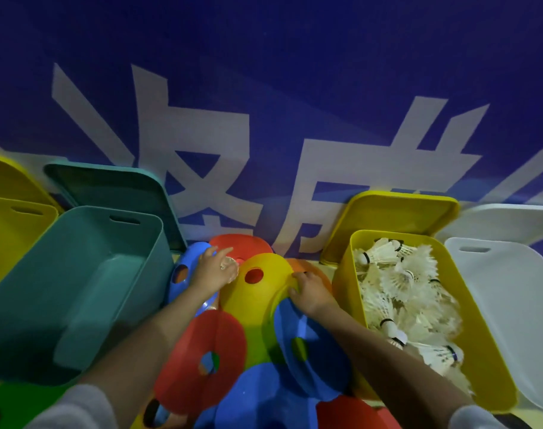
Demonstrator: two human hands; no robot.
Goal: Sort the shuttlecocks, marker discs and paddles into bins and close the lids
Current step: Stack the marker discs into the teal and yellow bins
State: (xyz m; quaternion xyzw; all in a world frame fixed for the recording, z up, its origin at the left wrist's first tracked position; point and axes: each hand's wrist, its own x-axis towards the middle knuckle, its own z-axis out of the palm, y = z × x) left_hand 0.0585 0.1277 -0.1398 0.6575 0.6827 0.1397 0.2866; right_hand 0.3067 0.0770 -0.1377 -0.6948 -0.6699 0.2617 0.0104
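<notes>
A heap of red, yellow and blue marker discs lies between the bins. My left hand [212, 269] holds a white shuttlecock [230, 267] above the far side of the heap, beside a blue disc [183, 270]. My right hand [310, 292] grips the right edge of a yellow disc [257, 283], over a blue disc [310, 345]. A red disc [202, 360] lies nearer me. The yellow bin [493, 351] on the right holds several white shuttlecocks [400, 286]. The teal bin [78, 283] on the left holds nothing visible.
Lids lean against the blue banner wall: a teal lid [115, 193], a yellow lid [397, 218] and a white lid [511, 221]. A white bin [511, 305] stands at far right and another yellow bin [13, 230] at far left. No paddles are in view.
</notes>
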